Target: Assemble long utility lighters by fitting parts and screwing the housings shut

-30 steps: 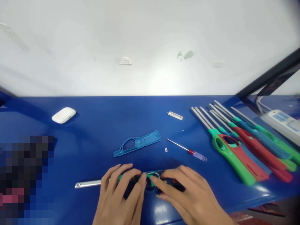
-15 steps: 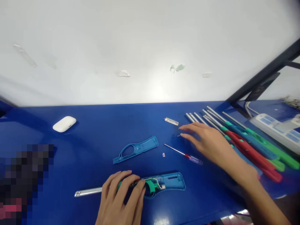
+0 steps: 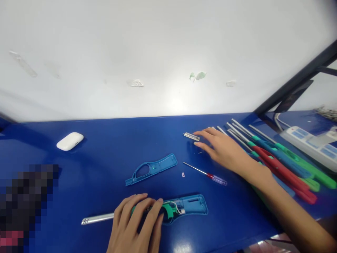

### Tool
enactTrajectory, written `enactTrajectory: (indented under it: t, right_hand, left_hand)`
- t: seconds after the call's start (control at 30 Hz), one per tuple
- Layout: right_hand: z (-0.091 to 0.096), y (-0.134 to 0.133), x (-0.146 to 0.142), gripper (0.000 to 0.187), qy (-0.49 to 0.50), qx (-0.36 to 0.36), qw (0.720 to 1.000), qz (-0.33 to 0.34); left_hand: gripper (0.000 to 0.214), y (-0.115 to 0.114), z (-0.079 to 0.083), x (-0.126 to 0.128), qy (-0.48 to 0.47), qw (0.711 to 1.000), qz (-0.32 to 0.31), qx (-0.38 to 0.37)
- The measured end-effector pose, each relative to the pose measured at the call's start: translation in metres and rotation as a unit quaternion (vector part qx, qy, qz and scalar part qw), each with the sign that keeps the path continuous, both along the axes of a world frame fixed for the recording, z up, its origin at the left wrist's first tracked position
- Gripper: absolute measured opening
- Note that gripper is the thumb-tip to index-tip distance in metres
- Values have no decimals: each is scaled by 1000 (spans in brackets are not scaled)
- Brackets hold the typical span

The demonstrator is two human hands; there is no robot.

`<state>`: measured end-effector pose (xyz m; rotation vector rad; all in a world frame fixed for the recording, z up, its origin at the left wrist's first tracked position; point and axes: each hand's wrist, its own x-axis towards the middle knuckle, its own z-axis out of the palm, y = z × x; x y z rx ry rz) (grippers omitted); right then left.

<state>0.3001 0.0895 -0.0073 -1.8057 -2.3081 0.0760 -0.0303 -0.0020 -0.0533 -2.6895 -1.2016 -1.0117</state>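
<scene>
My left hand (image 3: 138, 225) lies over an opened long-nosed lighter (image 3: 193, 205), its fingers curled around the front part. The lighter's metal barrel (image 3: 97, 219) points left, and a green part (image 3: 170, 209) and a white wire show inside its blue half shell. At the right end of a small clear fuel tank (image 3: 192, 136), my right hand (image 3: 218, 147) has thumb and forefinger apart. A screwdriver (image 3: 214, 178) with a red and clear handle lies below that hand. Behind my left hand is the loose blue half shell (image 3: 160, 166), near a tiny pink piece (image 3: 183, 174).
Several lighters with red, blue and green handles, one red lighter (image 3: 281, 168) among them, lie at the right. Beyond them sits a white power strip (image 3: 310, 142). A white earbud case (image 3: 70, 141) rests at the left. A white wall (image 3: 158, 49) stands behind the blue table (image 3: 110, 140).
My right hand has moved left and away from me, up to the clear fuel tank. My left hand has stayed on the opened lighter. The view has shifted slightly.
</scene>
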Motion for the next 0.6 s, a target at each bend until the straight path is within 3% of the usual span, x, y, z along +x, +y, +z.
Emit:
enactTrajectory:
  t: [0.17,0.3,0.43,0.6]
  right_hand:
    - [-3,30,-4,27,-56,-12,998,37]
    - [2,36,-9,27,-57,-30,995,79]
    - [15,19,-13,24,-23,-40,994,98]
    - [27,-24,-32,11,56,-57,994,76]
  left_hand:
    - [25,1,3,0,10,1000,-5,11]
    - [25,1,2,0,9,1000,-4,13]
    - [25,0,1,-2,8,1000,-4,19]
    - [29,-1,-5,-7,24,1000,-9,8]
